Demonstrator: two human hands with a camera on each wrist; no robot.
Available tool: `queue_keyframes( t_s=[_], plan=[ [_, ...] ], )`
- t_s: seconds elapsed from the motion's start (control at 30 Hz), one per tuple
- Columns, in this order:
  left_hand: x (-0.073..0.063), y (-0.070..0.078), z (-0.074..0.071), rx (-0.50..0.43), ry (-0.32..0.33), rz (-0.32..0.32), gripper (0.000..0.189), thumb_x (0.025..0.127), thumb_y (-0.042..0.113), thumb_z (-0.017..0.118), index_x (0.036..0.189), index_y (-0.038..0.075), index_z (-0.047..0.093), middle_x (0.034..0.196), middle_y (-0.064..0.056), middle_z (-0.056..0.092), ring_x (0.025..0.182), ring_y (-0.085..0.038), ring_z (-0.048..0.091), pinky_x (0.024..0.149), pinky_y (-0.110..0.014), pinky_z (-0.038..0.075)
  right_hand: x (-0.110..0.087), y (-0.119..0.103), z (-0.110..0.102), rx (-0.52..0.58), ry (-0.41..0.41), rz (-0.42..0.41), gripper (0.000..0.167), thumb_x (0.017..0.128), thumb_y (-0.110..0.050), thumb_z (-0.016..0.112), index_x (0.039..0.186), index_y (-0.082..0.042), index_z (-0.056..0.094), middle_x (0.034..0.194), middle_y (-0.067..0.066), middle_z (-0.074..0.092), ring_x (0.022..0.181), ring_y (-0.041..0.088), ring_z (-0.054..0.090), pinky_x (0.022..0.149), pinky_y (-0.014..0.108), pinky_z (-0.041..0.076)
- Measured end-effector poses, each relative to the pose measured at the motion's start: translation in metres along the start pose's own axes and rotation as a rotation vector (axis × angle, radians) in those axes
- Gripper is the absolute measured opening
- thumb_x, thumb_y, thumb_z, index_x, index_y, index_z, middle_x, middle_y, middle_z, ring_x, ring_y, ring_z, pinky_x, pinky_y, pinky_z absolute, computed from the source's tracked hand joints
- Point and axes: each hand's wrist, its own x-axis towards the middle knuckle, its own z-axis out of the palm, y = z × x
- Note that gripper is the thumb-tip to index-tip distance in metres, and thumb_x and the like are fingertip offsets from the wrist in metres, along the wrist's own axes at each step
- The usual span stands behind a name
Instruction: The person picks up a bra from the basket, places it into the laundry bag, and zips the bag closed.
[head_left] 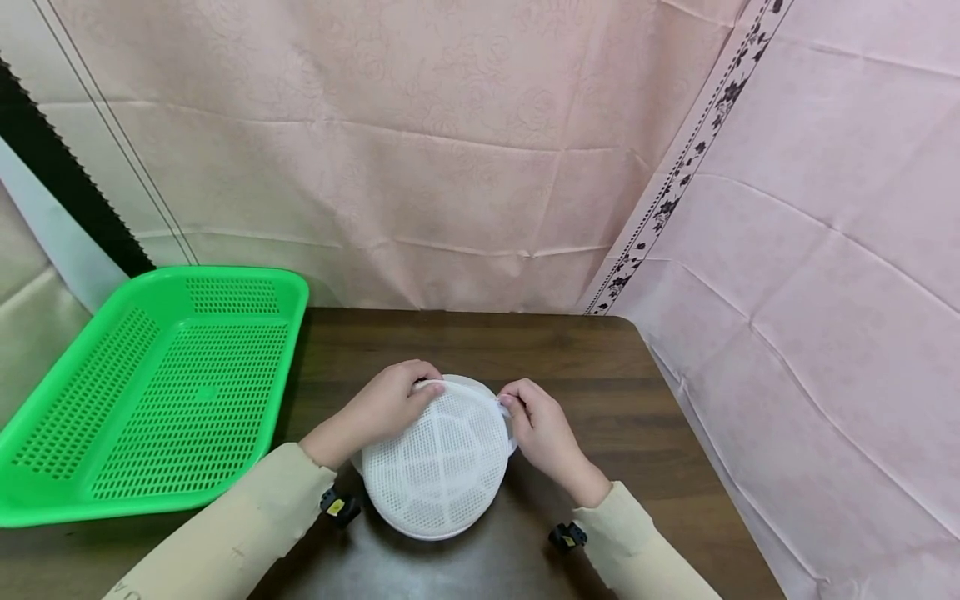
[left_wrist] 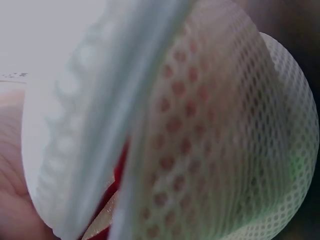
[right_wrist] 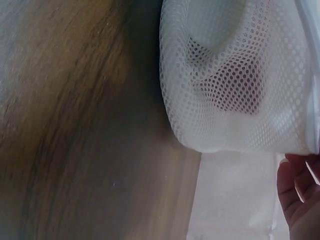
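Observation:
A round white mesh laundry bag (head_left: 438,467) is held tilted above the table between both hands. My left hand (head_left: 393,400) grips its upper left rim, with the thumb on the near mesh face. At the upper right rim, my right hand (head_left: 540,429) pinches the edge between thumb and fingers; whether it holds a zipper pull is hidden. In the left wrist view, the bag's edge (left_wrist: 130,100) parts in a narrow gap with something red (left_wrist: 120,167) showing through. A dark reddish patch (right_wrist: 240,87) shows through the mesh in the right wrist view.
A green plastic basket (head_left: 281,367) with perforated sides stands on the left of the brown wooden table (head_left: 600,375). Pale patterned cloth (head_left: 450,192) hangs behind the table and along its right side. Each wrist carries a small black camera.

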Motion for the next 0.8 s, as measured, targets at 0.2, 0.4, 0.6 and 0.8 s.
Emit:
queue_keyframes(
  t_s=[0.2,0.4,0.6,0.8],
  plan=[
    [-0.0001,-0.0051,-0.0013,-0.033,0.030,-0.003,0.011,0.097,0.028,0.061,0.099,0.018,0.066,0.098,0.003,0.063,0.089,-0.015,0.057,0.083,-0.038,0.048,-0.0015,0.0022,-0.0020,-0.025,0.008,-0.010,0.004,0.096,-0.012,0.060,0.095,-0.015,0.063,0.092,-0.007,0.060,0.081,0.008,0.056,0.069,0.028,0.050],
    [-0.0017,-0.0047,-0.0019,-0.062,0.060,-0.038,0.014,0.098,0.028,0.059,0.101,0.017,0.066,0.099,0.001,0.063,0.090,-0.017,0.057,0.083,-0.039,0.048,-0.0018,0.0023,-0.0029,-0.029,0.013,-0.004,0.006,0.097,-0.013,0.058,0.094,-0.015,0.062,0.091,-0.008,0.060,0.080,0.008,0.056,0.067,0.028,0.048],
    [-0.0020,-0.0022,-0.0017,-0.072,0.070,-0.042,0.015,0.098,0.028,0.059,0.101,0.015,0.066,0.100,0.000,0.063,0.091,-0.018,0.058,0.084,-0.039,0.049,-0.0021,0.0012,-0.0034,-0.016,0.017,0.003,0.005,0.097,-0.012,0.058,0.094,-0.014,0.063,0.091,-0.007,0.060,0.080,0.008,0.056,0.068,0.029,0.049],
    [-0.0012,-0.0048,-0.0027,-0.067,0.118,-0.034,0.016,0.098,0.027,0.058,0.101,0.014,0.066,0.099,-0.001,0.064,0.090,-0.018,0.057,0.082,-0.040,0.047,-0.0026,0.0016,-0.0053,-0.013,0.023,0.007,0.006,0.098,-0.012,0.058,0.094,-0.011,0.063,0.090,-0.001,0.062,0.079,0.009,0.055,0.067,0.028,0.048]
  ],
)
